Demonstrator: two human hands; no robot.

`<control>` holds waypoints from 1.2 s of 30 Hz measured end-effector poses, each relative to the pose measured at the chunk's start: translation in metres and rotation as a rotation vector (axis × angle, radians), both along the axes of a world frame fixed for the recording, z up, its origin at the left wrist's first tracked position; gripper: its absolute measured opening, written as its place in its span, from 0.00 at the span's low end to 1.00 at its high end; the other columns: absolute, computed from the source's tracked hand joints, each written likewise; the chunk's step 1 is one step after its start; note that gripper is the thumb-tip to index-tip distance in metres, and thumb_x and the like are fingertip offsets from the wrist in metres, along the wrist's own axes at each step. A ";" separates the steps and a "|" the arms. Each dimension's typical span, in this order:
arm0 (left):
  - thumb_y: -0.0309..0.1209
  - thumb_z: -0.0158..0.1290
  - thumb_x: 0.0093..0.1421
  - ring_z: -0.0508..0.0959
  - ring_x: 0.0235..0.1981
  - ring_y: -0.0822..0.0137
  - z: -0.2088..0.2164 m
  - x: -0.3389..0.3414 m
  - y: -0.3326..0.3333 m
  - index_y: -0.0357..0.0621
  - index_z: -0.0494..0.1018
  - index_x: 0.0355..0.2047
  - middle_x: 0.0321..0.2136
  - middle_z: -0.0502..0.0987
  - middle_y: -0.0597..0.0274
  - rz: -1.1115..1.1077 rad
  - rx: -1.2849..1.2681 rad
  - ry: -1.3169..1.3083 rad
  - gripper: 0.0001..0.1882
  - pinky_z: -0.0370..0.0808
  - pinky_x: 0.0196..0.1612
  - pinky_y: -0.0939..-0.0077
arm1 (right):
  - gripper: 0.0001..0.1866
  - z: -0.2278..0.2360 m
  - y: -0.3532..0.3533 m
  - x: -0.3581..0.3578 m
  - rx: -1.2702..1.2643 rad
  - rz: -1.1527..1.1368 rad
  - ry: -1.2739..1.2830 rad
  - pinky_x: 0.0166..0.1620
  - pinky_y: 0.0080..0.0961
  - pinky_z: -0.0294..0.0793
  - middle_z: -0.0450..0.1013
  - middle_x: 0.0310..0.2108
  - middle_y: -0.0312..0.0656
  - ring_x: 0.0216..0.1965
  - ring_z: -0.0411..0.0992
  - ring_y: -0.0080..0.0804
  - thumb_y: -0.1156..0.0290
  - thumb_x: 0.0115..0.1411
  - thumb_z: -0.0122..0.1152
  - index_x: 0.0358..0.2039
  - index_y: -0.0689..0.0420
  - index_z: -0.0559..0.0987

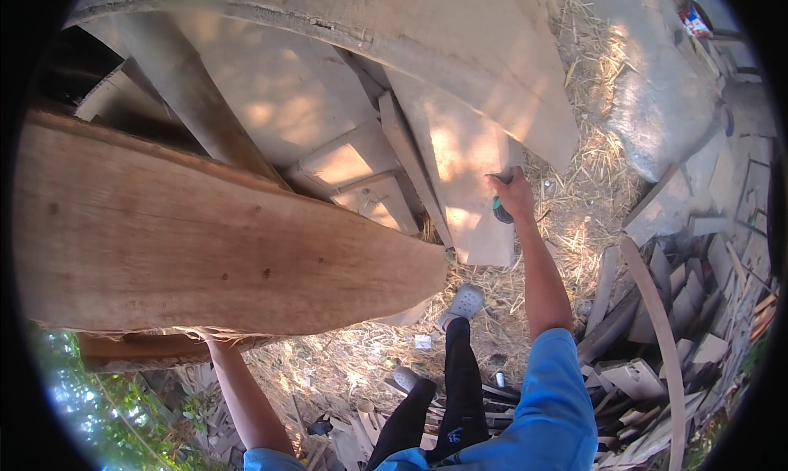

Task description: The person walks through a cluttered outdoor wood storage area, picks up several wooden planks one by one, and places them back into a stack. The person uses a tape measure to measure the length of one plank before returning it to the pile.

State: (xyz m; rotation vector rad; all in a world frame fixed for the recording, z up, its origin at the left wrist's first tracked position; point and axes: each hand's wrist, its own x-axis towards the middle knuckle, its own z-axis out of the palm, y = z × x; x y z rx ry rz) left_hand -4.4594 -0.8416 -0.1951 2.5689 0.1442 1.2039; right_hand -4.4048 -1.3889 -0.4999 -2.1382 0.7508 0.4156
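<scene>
Right hand (512, 190) is reaching out at full arm's length, fingers curled closed around a small dark tool with a green part (500, 210). Can't tell what kind of tool it is. The hand is pressing against the right edge of a pale upright board (468, 167), about two thirds of the way down it, and the tool is sitting at the same edge just below the knuckles.

Left hand: not visible. The left forearm (242, 389) is running up under a wide reddish-brown plank (205, 241) and disappearing behind its lower edge, so I can't tell how the hand is gripping or whether it is gripping at all. The plank is lying across the left half of the view, nearly level, with its rounded end pointing right and stopping short of the pale board.

More grey boards and a thick curved slab (394, 36) are leaning behind and above. The ground is covered in straw (574, 217). A pile of offcuts (673, 323) is lying to the right. The person is wearing blue sleeves, dark trousers and light shoes (465, 302).
</scene>
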 end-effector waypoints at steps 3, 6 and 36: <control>0.66 0.37 0.59 0.60 0.60 0.53 -0.002 0.004 -0.001 0.43 0.47 0.65 0.62 0.53 0.47 -0.005 -0.037 -0.010 0.46 0.61 0.60 0.47 | 0.30 0.003 -0.003 0.000 -0.031 0.078 -0.003 0.40 0.37 0.74 0.77 0.31 0.51 0.35 0.77 0.45 0.48 0.50 0.65 0.41 0.61 0.72; 0.66 0.38 0.59 0.59 0.61 0.54 -0.005 0.009 -0.003 0.43 0.47 0.65 0.62 0.53 0.47 -0.002 -0.075 -0.030 0.46 0.60 0.60 0.47 | 0.33 0.002 -0.003 0.001 -0.117 0.129 0.029 0.43 0.42 0.72 0.76 0.33 0.54 0.39 0.75 0.51 0.46 0.51 0.63 0.46 0.61 0.71; 0.52 0.37 0.66 0.58 0.61 0.54 -0.061 -0.010 0.009 0.36 0.35 0.66 0.63 0.50 0.45 0.154 -0.346 0.058 0.42 0.57 0.64 0.63 | 0.12 0.083 0.154 0.128 -0.300 0.833 -0.029 0.43 0.42 0.75 0.76 0.37 0.52 0.39 0.76 0.49 0.65 0.58 0.50 0.40 0.55 0.75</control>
